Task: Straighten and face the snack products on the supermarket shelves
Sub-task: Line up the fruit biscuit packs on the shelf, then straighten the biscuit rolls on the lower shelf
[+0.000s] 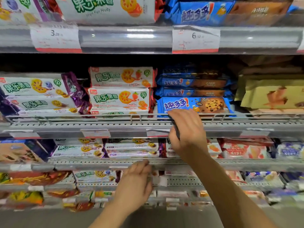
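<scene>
Blue cookie pack (194, 105) under right hand (187, 129)

Lowest shelf packets (62, 193) are blurred; price tag (55, 37) small print is unreadable.

Middle shelf (98, 125): three white strawberry biscuit packs (120, 97) stacked at centre; three white blueberry biscuit packs (32, 87) stacked at left; four blue chocolate-chip cookie packs (194, 104) stacked at right. Price tags (55, 37) on the upper shelf rail (131, 37): two fully visible. Hands in view: two, left hand (136, 183) and right hand (187, 130).
</scene>
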Tool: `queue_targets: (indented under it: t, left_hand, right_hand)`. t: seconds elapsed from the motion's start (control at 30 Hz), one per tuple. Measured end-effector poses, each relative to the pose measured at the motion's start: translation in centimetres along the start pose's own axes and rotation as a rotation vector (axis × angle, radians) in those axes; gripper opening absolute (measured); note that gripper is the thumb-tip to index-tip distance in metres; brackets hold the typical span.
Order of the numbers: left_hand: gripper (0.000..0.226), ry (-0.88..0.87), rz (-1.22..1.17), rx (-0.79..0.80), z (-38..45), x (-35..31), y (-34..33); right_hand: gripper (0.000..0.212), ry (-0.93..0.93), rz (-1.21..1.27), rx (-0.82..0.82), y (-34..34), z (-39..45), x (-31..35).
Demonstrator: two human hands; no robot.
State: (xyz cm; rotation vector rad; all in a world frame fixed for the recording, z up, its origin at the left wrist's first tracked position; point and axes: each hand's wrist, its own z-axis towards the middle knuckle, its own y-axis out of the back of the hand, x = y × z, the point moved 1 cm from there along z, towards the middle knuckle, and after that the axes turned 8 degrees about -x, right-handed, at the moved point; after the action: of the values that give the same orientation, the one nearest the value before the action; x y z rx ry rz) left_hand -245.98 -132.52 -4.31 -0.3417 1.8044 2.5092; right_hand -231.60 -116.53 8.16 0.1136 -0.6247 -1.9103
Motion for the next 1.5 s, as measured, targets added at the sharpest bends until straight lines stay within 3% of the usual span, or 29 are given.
queue_targets:
  t: [0.13,0.27,0.4,0.57,0.77,0.93,1.0,1.13,1.2,1.3,1.4,1.5]
  left_hand:
    - [0.072,0.103,0.070,0.188,0.4,1.3,-2.6]
    - [0.080,0.069,0.118,0.161,0.2,2.8,-4.0]
    - [0.074,0.128,0.020,0.150,0.2,2.8,-4.0]
    - [0.077,0.067,-0.013,0.061,-0.5,3.7,-4.7]
    - [0.082,0.127,0.014,0.070,-0.3,2.6,-3.6]
    - [0.074,0.173,-0.036,0.132,0.1,2.5,-3.5]
    - [0.075,0.209,-0.025,0.184,0.5,2.4,-3.5]
    - [0.077,0.206,0.059,0.162,0.7,1.5,-3.5]
    - [0.080,0.234,0.073,0.137,0.6,0.8,-3.9]
    - [0.087,0.305,0.082,0.082,0.4,-0.5,-5.3]
    - [0.090,0.343,0.080,0.019,0.3,-1.3,-7.0]
    - [0.090,0.335,0.098,-0.076,0.4,-0.9,-8.3]
  right_hand:
    - [0.044,-0.045,0.026,0.094,0.5,0.2,0.0]
    - [0.046,-0.053,-0.020,0.145,0.7,0.4,0.2]
    - [0.047,-0.048,-0.067,0.123,0.6,0.5,0.6]
    - [0.048,-0.055,-0.127,0.146,0.8,0.6,1.2]
    - [0.062,0.010,-0.211,0.370,2.6,1.1,1.4]
    - [0.056,-0.065,-0.174,0.376,5.9,-5.8,1.7]
    - [0.049,-0.189,-0.180,0.472,6.5,-10.5,1.0]
    - [0.043,-0.376,-0.171,0.925,5.9,-18.3,-2.2]
    - [0.034,-0.443,-0.124,1.054,5.4,-21.4,-3.9]
    - [0.039,-0.578,-0.071,1.145,4.9,-24.9,-6.1]
    - [0.048,-0.481,-0.073,1.171,3.4,-28.0,-8.6]
    - [0.054,-0.497,-0.056,1.145,1.2,-30.9,-10.3]
